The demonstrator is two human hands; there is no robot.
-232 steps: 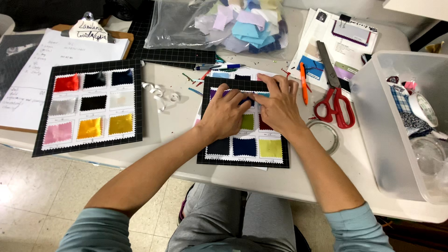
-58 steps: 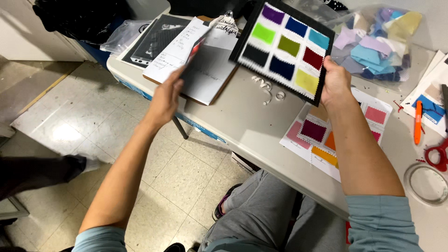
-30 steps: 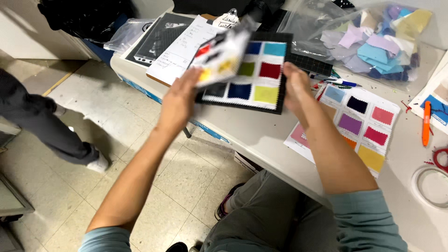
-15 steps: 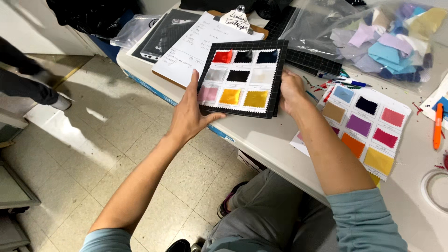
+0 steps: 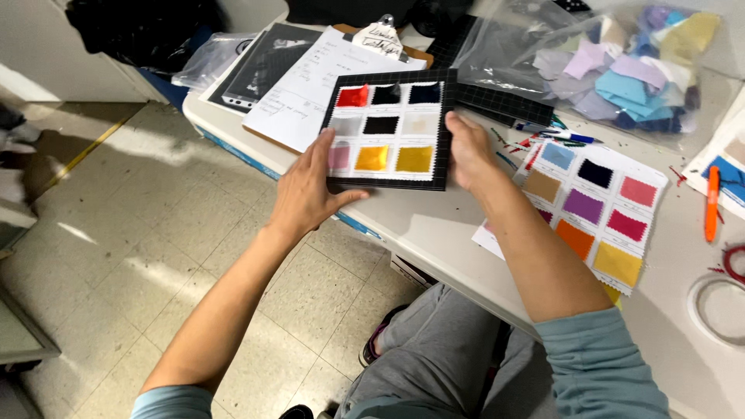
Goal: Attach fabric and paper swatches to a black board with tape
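Black swatch board (image 5: 386, 128), face up, roughly square, left hand (image 5: 306, 194) and right hand (image 5: 468, 151) gripping opposite edges.

A swatch board (image 5: 386, 128) is held above the table's (image 5: 434, 225) near edge, gripped at its left side by the left hand (image 5: 304, 194) and at its right side by the right hand (image 5: 469, 151). Behind it a clipboard (image 5: 326, 81) is laid. To the right a swatch sheet (image 5: 594, 209) is spread, with a bag of fabric scraps (image 5: 613, 66) placed behind it.

Bare table (image 5: 419, 221) lies under the held swatch board (image 5: 386, 128); clipboard (image 5: 326, 85) and swatch sheet (image 5: 594, 213) flank it.
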